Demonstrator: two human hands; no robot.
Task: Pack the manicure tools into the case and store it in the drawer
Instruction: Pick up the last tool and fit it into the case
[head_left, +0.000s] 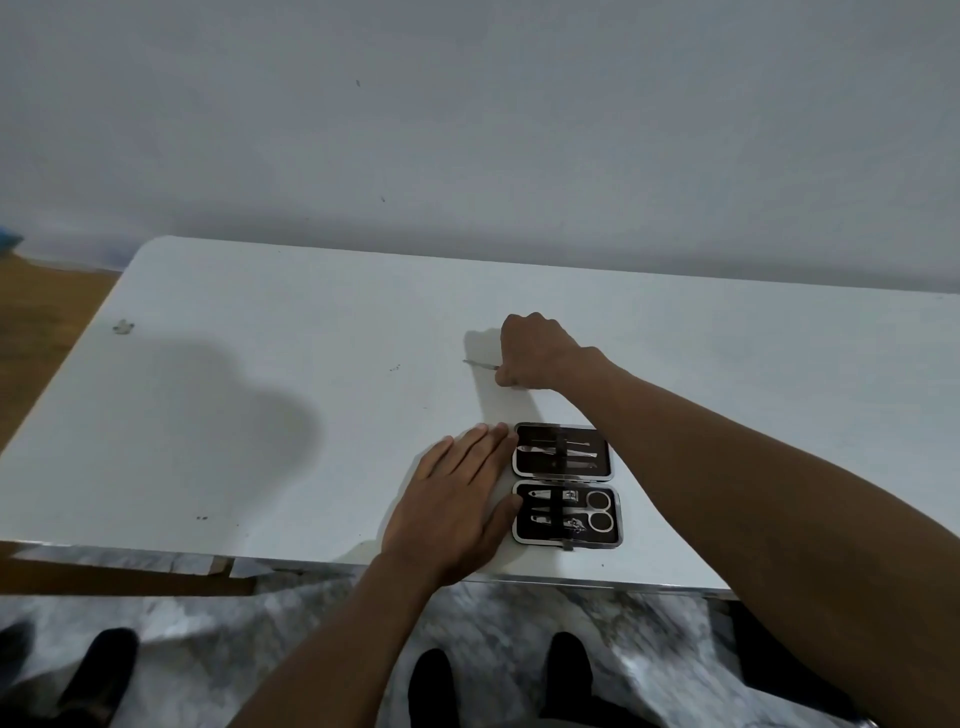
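The open manicure case (566, 486) lies on the white bench (249, 332) close to its near edge, with scissors, clippers and slim tools strapped inside. The left hand (457, 501) rests flat, fingers straight, against the case's left side. Farther back, the right hand (535, 353) grips a thin metal tool (480, 364), its tip pointing left.

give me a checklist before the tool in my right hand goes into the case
1. Right hand grips the thin metal tool: ok, tip sticks out left.
2. Case open flat on the table: ok.
3. Left hand steadies the case: ok, flat, fingertips at its left edge.
4. Free slot in the far half: cannot tell, too small.
5. Scissors strapped in the near half: ok.
6. Drawer: cannot tell, none in view.
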